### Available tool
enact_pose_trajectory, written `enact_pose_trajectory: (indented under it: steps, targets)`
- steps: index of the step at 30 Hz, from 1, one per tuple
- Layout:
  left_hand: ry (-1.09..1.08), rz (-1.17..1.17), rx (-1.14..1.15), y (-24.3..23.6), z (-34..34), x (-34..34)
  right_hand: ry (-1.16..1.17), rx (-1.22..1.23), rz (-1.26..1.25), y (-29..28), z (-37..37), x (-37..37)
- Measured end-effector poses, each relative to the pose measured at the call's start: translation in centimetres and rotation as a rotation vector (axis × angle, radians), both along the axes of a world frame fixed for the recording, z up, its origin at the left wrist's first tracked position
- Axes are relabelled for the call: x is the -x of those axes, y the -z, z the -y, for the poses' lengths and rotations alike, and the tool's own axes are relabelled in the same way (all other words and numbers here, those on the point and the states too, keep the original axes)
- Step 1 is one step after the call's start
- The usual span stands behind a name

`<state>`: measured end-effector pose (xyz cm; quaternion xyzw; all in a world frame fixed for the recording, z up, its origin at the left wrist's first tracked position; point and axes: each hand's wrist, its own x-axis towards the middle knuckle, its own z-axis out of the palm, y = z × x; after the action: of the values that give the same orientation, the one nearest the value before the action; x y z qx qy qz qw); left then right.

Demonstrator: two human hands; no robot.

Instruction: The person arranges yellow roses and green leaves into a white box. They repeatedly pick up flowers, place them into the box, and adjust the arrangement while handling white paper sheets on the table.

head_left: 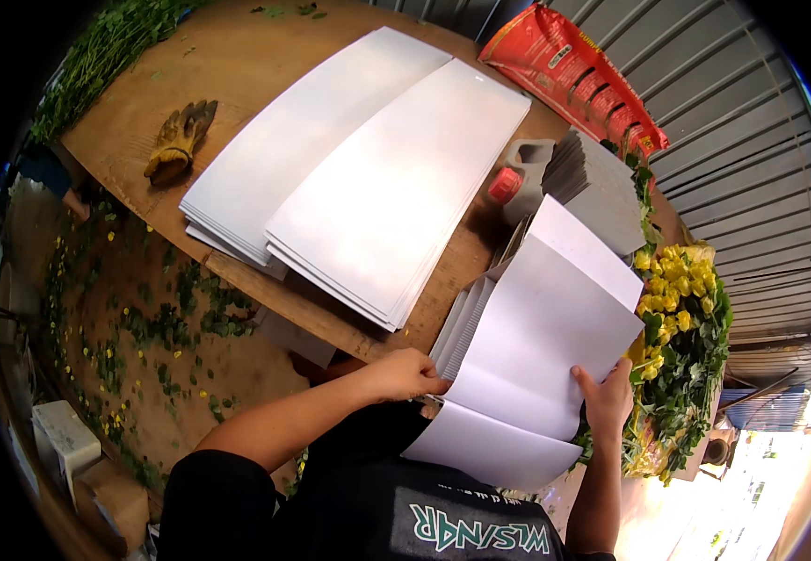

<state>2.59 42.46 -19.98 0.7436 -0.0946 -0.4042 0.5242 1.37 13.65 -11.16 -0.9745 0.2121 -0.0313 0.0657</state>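
Note:
A white paper sheet (527,323) with fold creases lies over a stack of corrugated cardboard (466,323) at the table's near right edge. Its near flap hangs down in front of my black shirt. At the sheet's left edge, beside the cardboard, my left hand (404,376) is closed in a pinch; what lies between the fingertips is partly hidden. My right hand (607,397) grips the sheet's right edge, thumb on top and the other fingers mostly out of sight. Two stacks of flat white sheets (396,192) lie to the left on the wooden table (242,47).
Behind the cardboard stand a grey jug (524,182) with a red cap and a grey corrugated stack (593,192). A red bag (574,79) leans at the back. Yellow roses (677,290) crowd the right. A dirty glove (179,143) and green stems (111,56) lie left; leaves litter the floor.

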Motion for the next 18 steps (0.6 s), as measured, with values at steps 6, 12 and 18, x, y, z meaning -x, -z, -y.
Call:
enact_pose_trajectory:
  steps: [6, 12, 18]
  targets:
    - [-0.119, -0.455, 0.357, -0.4, 0.2, 0.0, -0.001, -0.063, 0.004, -0.1, 0.0, 0.1]
    - [-0.103, -0.37, 0.319, -0.2, -0.1, 0.2, -0.016, -0.04, -0.028, -0.2, 0.0, 0.1]
    - [-0.279, 0.812, -0.051, -4.6, 1.3, -2.2, -0.051, -0.018, 0.009, 0.2, 0.6, 0.4]
